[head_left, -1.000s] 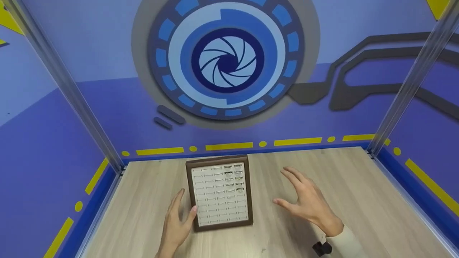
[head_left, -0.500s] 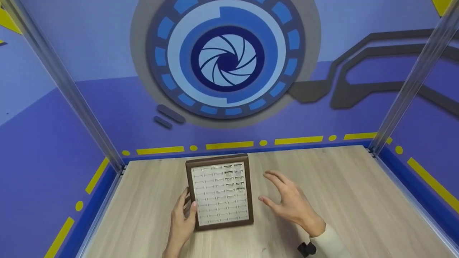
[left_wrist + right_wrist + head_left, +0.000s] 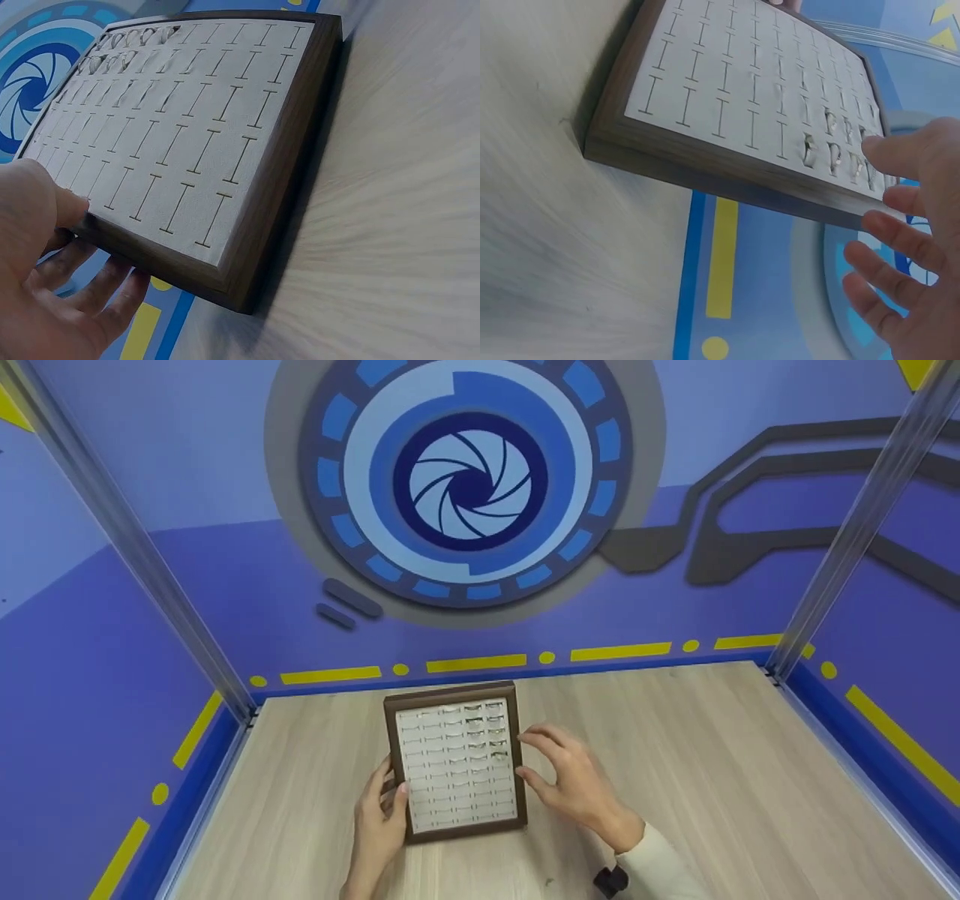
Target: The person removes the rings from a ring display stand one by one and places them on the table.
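A ring display tray [image 3: 466, 832] with a brown wooden frame and a white slotted pad stands tilted on its lower edge on the table. Several metal rings [image 3: 474, 722] sit in slots at its upper right; the lower slots hold none. My left hand [image 3: 379, 823] grips the tray's left side, thumb on the front edge and fingers behind the frame. My right hand [image 3: 576, 782] is at the opposite side, fingers spread and thumb apart, fingertips right at the frame's edge. Seen from the right wrist, its thumb [image 3: 892, 152] overlaps the pad near the rings.
The light wood table [image 3: 675, 757] extends on both sides of the tray. Behind it rises a blue and purple printed wall [image 3: 225, 585], with metal posts [image 3: 142, 540] at the corners. A black device [image 3: 611, 879] is on the right wrist.
My right hand has moved left to the tray's right edge. The left hand has closed in on the left side, its fingers now behind the frame. The tray has stayed in place.
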### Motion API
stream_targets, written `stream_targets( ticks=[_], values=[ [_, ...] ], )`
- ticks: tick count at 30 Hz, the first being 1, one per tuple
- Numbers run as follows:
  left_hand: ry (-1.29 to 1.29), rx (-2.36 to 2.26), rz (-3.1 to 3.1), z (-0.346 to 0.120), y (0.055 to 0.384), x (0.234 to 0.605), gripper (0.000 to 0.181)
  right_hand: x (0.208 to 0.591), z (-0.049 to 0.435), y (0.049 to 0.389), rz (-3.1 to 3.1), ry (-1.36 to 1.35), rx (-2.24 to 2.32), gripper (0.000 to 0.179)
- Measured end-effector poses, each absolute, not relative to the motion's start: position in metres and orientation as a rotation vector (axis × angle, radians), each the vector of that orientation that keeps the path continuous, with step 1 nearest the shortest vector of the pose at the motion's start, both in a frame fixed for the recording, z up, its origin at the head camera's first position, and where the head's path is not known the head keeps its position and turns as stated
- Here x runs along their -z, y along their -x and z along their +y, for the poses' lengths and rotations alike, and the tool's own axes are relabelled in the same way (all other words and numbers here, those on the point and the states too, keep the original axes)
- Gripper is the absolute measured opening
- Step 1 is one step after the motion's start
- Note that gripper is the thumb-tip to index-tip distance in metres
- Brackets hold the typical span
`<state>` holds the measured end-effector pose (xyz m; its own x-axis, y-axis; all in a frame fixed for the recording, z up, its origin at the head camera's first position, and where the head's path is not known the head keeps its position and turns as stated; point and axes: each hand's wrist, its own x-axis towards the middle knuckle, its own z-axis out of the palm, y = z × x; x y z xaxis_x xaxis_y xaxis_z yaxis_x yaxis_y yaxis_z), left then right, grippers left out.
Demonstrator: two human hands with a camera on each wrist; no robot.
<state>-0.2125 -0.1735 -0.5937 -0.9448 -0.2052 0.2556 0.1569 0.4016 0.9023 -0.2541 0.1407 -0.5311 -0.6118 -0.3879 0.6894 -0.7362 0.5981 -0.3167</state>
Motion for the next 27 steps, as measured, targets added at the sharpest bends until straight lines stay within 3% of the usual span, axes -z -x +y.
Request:
stream_targets(
  ticks=[9,27],
  values=[
    [-0.069,1.550,-2.326,-0.173,0.214,0.596,0.055,0.543,0.124,0.260,-2.212,-0.899,-0.851,0.031],
    [-0.021,1.503,-2.276,-0.169,0.213,0.600,0.049,0.560,0.105,0.271,-2.103,-0.889,-0.727,0.023]
  ],
)
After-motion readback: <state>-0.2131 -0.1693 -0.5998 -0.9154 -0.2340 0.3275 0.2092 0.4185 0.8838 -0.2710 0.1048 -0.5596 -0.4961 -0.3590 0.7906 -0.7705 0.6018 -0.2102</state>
